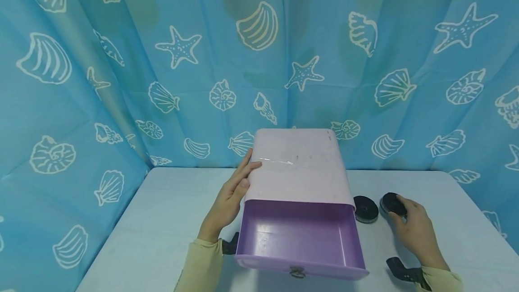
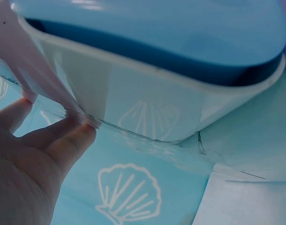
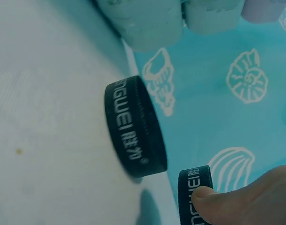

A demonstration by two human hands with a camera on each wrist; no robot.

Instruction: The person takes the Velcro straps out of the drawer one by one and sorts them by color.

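At lower right, the right hand [image 1: 417,231] pinches one roll [image 1: 391,203] beside a second roll [image 1: 366,210], both still outside the drawer [image 1: 300,231], already pulled out at lower centre, while the left hand [image 1: 227,199] rests extended fingers against the box [image 1: 300,175].

The box [image 1: 302,166] stands on the table [image 1: 162,220], its drawer [image 1: 300,233] jutting out nearward. Behind the table hangs the curtain [image 1: 227,120]. The left hand [image 1: 226,198] is at the box's left side. Right of the box lies one roll [image 1: 366,209]; farther right, a second roll [image 1: 391,204], in the right hand [image 1: 417,229].
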